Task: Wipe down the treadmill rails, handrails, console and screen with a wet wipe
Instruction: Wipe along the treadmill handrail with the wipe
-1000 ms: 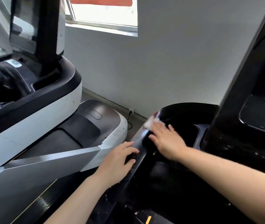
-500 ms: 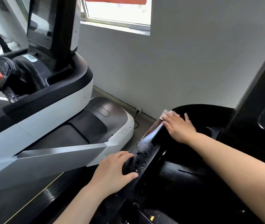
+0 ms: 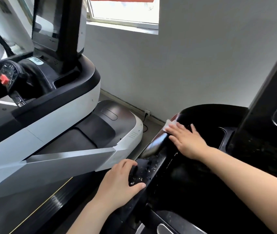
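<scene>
White wet wipe (image 3: 169,124) sits at far end of glossy black treadmill handrail (image 3: 158,149), pinned flat under fingertips (image 3: 174,130) of right hand (image 3: 187,141); only a small corner of it shows past the fingers. Right hand fingers straight and slightly spread, palm down, pressing wipe onto rail top where it curves into black console rim (image 3: 207,109). Handrail long axis runs from near-left, by left hand (image 3: 119,183), up and away to the right toward that rim. Left hand grips the near stretch of same rail, fingers curled over outer edge, thumb across top; it looks like a brace. Wet droplets (image 3: 142,173) lie on rail between the two hands. Judgement: right hand is the nearer one to unwiped surface, and next stroke likely either runs back down the rail axis toward left hand or follows the curve rightward along the rim. Left hand then stands in the way of a full backward pass. Dark tilted screen panel (image 3: 269,92) rises just right of the wiping hand, bounding a rightward sweep. Black recessed tray (image 3: 222,137) lies beside right hand. White and black neighbouring treadmill (image 3: 53,125) stands to the left, apart from the rail. Grey wall (image 3: 193,65) and window (image 3: 124,14) behind.
</scene>
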Demonstrator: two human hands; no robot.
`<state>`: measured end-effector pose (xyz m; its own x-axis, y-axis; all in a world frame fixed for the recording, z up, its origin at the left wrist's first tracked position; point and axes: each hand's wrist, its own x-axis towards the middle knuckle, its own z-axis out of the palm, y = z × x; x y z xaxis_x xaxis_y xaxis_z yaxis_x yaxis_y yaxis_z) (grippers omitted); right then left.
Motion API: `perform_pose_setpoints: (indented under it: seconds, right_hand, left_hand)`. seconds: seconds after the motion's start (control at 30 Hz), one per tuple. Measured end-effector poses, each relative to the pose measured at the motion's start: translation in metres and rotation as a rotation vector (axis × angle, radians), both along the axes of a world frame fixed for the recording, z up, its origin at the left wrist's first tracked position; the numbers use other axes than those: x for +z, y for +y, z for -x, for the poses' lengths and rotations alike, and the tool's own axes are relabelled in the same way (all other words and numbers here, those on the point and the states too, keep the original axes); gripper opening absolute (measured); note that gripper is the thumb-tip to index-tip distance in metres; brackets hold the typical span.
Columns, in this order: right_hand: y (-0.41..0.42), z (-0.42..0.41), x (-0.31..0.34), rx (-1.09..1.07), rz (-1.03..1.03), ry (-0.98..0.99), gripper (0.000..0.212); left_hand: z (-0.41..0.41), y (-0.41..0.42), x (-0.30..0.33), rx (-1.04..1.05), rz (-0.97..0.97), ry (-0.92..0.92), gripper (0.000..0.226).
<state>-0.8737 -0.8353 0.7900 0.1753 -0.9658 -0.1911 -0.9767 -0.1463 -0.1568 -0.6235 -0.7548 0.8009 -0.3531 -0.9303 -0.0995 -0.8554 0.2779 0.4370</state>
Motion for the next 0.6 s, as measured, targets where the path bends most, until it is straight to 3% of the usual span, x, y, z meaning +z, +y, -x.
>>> perform_pose_setpoints:
  seconds: [0.07, 0.2, 0.3, 0.37, 0.43, 0.53, 0.6]
  right_hand:
    - [0.002, -0.014, -0.001, -0.048, 0.007, -0.02, 0.047]
    - [0.067, -0.078, -0.012, 0.297, 0.146, -0.026, 0.056]
    - [0.102, -0.077, -0.024, 0.414, 0.089, -0.02, 0.05]
    - [0.097, -0.062, -0.017, 0.444, 0.032, -0.075, 0.065]
    - [0.072, -0.045, -0.016, 0.248, 0.034, -0.099, 0.073]
    - [0.033, -0.034, -0.007, -0.085, -0.02, -0.097, 0.054]
    - [0.037, -0.047, -0.011, -0.221, -0.011, -0.19, 0.054]
  left_hand:
    - [-0.001, 0.002, 0.001, 0.01, 0.007, -0.021, 0.06]
    - [-0.003, 0.0, 0.001, 0.063, 0.058, -0.098, 0.072]
    - [-0.006, -0.002, -0.001, 0.074, 0.023, -0.098, 0.082]
    - [-0.004, -0.002, 0.001, 0.04, -0.011, -0.112, 0.09]
    - [0.0, -0.001, 0.003, 0.003, -0.011, -0.142, 0.095]
    - [0.004, -0.002, 0.005, -0.02, -0.011, -0.147, 0.096]
    - [0.005, -0.003, 0.006, -0.027, -0.022, -0.157, 0.096]
